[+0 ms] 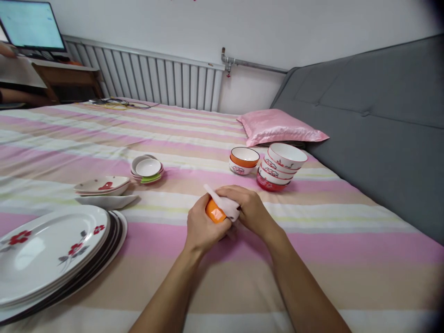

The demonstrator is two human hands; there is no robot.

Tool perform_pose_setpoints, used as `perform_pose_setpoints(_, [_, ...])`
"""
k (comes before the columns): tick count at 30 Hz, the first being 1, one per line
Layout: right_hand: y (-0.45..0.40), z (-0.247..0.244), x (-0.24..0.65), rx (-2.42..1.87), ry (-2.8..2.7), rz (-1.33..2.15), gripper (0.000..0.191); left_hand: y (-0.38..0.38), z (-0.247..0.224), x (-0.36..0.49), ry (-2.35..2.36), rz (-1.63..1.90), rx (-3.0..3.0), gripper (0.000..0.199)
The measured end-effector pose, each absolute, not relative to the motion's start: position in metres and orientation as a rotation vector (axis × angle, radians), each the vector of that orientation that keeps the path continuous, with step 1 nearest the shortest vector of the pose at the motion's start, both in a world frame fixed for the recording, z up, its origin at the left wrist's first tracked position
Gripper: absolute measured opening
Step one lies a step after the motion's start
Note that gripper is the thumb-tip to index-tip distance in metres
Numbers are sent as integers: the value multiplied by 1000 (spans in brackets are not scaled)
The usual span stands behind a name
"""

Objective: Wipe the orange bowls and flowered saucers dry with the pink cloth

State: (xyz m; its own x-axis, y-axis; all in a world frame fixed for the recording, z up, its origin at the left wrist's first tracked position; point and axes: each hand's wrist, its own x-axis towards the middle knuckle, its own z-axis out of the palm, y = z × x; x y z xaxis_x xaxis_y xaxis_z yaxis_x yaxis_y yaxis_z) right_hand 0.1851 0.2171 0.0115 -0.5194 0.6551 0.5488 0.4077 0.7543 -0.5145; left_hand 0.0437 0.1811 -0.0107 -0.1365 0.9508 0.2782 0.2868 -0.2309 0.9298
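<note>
An orange bowl (215,212), glossy and mostly covered by fingers, is gripped by my left hand (204,226) above the striped bedsheet. Bunched in my right hand (250,208) is a white cloth (227,206), pressed against the bowl's outside. Beyond my hands stand two stacked bowls, the upper one an orange bowl with a white inside (244,159). Just right of these rises a taller stack of white and red bowls (282,164). The inside of the held bowl is hidden.
At the left lie stacked plates (52,249), boat-shaped dishes (104,185) and small dishes (148,167). A pink pillow (280,126) rests by the grey headboard (367,120). Cables (121,102) lie at the far edge, near a radiator (149,76). A person's arm (7,50) shows beside the monitor (31,25).
</note>
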Motion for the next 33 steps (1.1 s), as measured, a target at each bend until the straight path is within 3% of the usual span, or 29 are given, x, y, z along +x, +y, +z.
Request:
perform_pose_setpoints(10, [228, 4, 199, -832, -2078, 553, 54, 185, -13, 42, 1102, 1421, 1235, 35])
perform_pose_setpoints(19, [229, 7, 204, -998, -2045, 599, 48, 181, -10, 43, 903, 1401, 878, 40])
perform_pose_setpoints(23, [231, 5, 204, -1033, -2020, 656, 49, 184, -16, 44, 839, 1417, 768, 32])
perform_pose_setpoints(28, [233, 2, 201, -1256, -1998, 619, 27, 186, -17, 46, 897, 1446, 516, 27])
perform_pose_setpoints(33, [234, -1, 203, -1545, -2071, 512, 13, 185, -11, 51, 1050, 1250, 339, 22])
